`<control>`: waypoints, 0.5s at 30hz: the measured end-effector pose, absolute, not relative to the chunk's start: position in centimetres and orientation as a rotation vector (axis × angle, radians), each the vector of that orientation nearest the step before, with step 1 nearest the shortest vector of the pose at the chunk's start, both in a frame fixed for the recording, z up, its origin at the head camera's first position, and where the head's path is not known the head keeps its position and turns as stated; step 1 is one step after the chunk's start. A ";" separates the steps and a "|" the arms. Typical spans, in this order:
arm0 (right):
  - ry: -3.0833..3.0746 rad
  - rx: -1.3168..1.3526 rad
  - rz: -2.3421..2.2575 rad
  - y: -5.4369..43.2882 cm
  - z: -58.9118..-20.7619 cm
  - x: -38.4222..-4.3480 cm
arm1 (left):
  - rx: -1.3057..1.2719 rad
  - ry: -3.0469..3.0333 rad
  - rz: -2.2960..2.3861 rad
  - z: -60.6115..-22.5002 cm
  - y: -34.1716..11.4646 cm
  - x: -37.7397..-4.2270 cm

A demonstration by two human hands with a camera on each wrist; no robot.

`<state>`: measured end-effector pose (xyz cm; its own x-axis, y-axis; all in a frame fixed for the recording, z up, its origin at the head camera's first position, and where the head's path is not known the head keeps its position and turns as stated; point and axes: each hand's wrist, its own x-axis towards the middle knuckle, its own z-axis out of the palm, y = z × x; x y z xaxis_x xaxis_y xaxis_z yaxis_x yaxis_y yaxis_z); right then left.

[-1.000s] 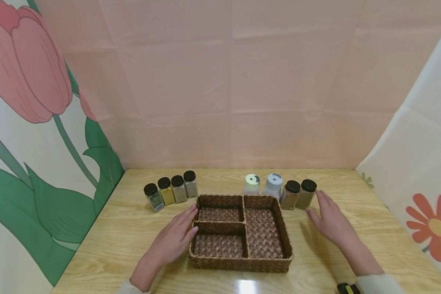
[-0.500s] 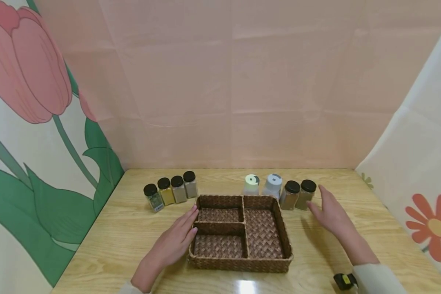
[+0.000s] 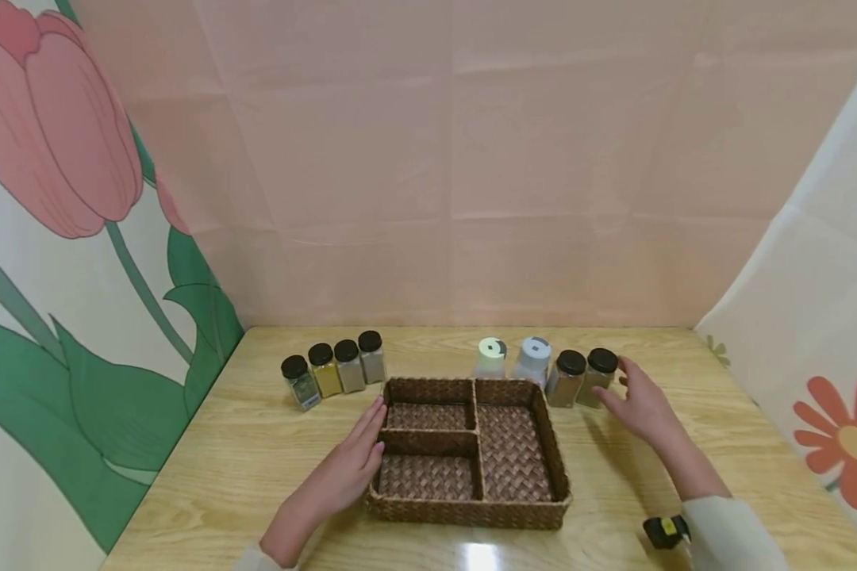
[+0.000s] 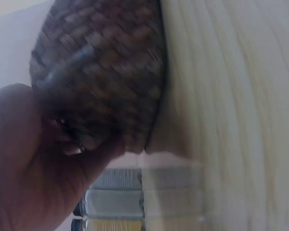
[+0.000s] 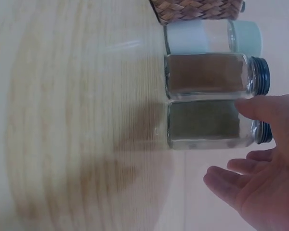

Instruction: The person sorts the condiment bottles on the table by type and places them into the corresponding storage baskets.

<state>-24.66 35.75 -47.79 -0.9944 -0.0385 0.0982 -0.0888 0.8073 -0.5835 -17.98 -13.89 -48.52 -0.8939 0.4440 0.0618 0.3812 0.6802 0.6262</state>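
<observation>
My left hand (image 3: 346, 468) lies along the left wall of a brown woven basket (image 3: 471, 515) with three compartments. In the left wrist view, its fingers touch the outside of the wall, fairly straight. My right hand (image 3: 643, 408) is at the right-most spice jar (image 3: 589, 390), black-lidded with olive-brown powder. In the right wrist view, the thumb overlaps the upper part of that jar (image 5: 202, 124), while the other fingers (image 5: 221, 185) stand apart beyond it. A jar of reddish-brown powder (image 5: 207, 73) stands right beside it.
Two pale-lidded containers, one yellow-green (image 3: 490, 353) and one bluish (image 3: 534, 355), stand behind the basket. Several black-lidded jars line up at the left, including a yellow one (image 3: 325, 379). A small black-and-yellow object (image 3: 666, 531) is by the right sleeve. A pink backdrop (image 3: 450, 198) closes off the table's rear.
My right hand has shifted, its thumb rising from beside the right-most jar to in front of its upper part and its fingers bending behind. The left hand stays on the basket.
</observation>
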 end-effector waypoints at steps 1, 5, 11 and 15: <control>-2.910 0.104 0.959 35.8 -47.8 -24.7 | 0.676 2.785 1.021 -48.5 -13.8 -18.0; -2.914 0.095 0.995 35.7 -47.6 -25.1 | 0.632 2.769 1.054 -48.3 -13.4 -17.9; -2.931 0.078 1.031 35.7 -47.8 -25.7 | 0.641 2.754 1.100 -48.3 -13.3 -17.8; -2.936 0.077 1.029 35.7 -48.0 -26.0 | 0.657 2.748 1.115 -48.3 -13.2 -17.9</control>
<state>-25.96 35.72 -48.05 -0.9983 -0.0371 0.0443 -0.0566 0.7802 -0.6230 -17.85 -13.19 -48.30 -0.9012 0.4286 0.0642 0.3521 0.6378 0.6850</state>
